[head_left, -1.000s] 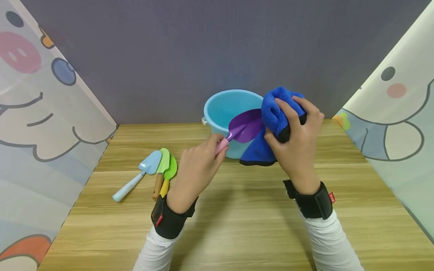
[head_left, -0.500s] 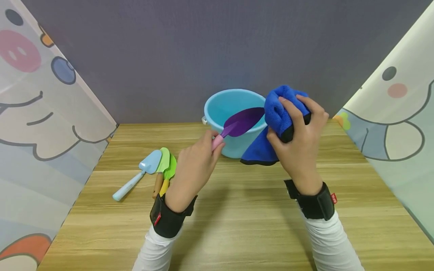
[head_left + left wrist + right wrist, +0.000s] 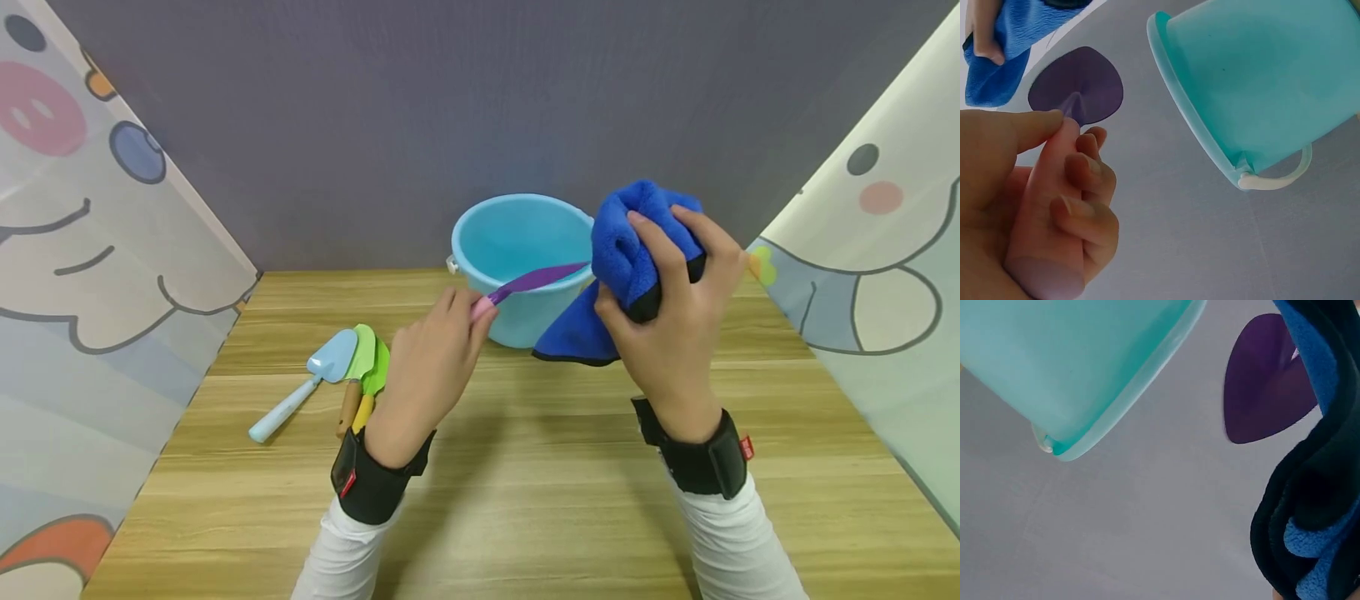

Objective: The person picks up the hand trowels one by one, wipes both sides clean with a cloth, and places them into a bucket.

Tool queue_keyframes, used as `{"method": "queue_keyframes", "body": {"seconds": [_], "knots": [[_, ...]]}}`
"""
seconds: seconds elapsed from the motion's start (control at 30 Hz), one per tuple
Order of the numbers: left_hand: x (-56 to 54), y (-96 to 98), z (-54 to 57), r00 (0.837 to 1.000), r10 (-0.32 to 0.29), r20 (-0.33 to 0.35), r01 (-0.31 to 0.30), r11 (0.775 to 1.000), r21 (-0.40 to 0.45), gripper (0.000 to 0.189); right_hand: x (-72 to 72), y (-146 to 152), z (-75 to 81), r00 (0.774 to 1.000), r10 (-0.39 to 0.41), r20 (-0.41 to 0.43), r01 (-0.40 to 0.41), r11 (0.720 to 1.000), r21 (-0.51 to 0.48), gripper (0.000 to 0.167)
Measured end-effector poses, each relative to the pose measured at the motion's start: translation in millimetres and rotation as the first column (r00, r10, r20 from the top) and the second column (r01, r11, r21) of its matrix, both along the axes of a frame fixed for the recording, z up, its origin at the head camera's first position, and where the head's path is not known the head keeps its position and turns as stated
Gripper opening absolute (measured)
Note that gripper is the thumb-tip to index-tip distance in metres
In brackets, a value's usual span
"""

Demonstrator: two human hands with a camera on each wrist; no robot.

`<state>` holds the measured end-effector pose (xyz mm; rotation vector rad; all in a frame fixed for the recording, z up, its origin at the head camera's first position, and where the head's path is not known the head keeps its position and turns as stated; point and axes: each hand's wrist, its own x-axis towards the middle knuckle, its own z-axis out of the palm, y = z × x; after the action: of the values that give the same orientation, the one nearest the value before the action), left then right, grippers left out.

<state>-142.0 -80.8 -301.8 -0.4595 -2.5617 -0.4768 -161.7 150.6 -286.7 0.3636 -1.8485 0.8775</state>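
My left hand [image 3: 431,358] grips the pink handle [image 3: 1047,212] of a garden trowel, fingers curled round it. The trowel's purple blade [image 3: 536,280] appears nearly edge-on in the head view, in front of the bucket's rim. My right hand [image 3: 675,325] holds a bunched blue towel [image 3: 626,242] with black edging, one corner hanging down. In the head view the blade's tip lies close to the towel; whether they touch I cannot tell. Behind both stands a light blue bucket [image 3: 517,321], its right side partly covered by the towel. In the right wrist view the towel [image 3: 1316,356] overlaps part of the blade.
At the left of the wooden table [image 3: 555,517] lie a light blue trowel [image 3: 330,358], a pale green trowel [image 3: 363,354] with a wooden handle and a bright green trowel [image 3: 377,371] with a yellow handle. A grey wall [image 3: 375,125] rises behind the bucket.
The trowel's blade has turned from showing its broad face to nearly edge-on. My right hand and the towel have shifted slightly right, so less of the blade's tip is covered.
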Motion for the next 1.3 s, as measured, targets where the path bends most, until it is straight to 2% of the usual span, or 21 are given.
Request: {"method": "queue_keyframes", "body": {"seconds": [0.2,0.4,0.6,0.8,0.9,1.03,1.3], "knots": [[-0.5,1.3,-0.7,0.999,-0.007,-0.045,0.008,1.000,0.011,0.028,9.9,-5,4.1,0.999,0.040,-0.019,-0.040,0.999,-0.010,0.048],[-1.2,1.8,-2.2,0.995,-0.018,-0.102,0.021,0.999,0.030,0.026,16.1,-14,3.0,0.996,0.078,-0.049,-0.077,0.997,0.025,0.048],[-1.9,2.6,-3.0,0.990,-0.016,-0.142,0.021,0.999,0.033,0.026,18.9,-28,-5.7,0.984,0.156,-0.084,-0.144,0.981,0.132,0.047],[-2.2,2.9,-2.0,0.980,-0.007,-0.200,0.015,0.999,0.037,0.015,23.6,-45,-14.8,0.971,0.224,-0.079,-0.191,0.934,0.302,0.046],[-1.7,2.0,-2.3,0.972,-0.001,-0.235,0.010,0.999,0.036,0.005,25.4,-52,-18.6,0.966,0.251,-0.061,-0.213,0.907,0.363,0.048],[-0.4,0.5,-2.4,0.956,-0.030,-0.291,0.044,0.998,0.043,0.007,25.0,-57,-23.3,0.961,0.274,-0.021,-0.243,0.883,0.402,0.055],[-0.9,-0.7,1.0,0.916,-0.094,-0.390,0.124,0.991,0.052,0.010,22.5,-57,-27.2,0.963,0.267,0.017,-0.254,0.889,0.382,0.060]]}}
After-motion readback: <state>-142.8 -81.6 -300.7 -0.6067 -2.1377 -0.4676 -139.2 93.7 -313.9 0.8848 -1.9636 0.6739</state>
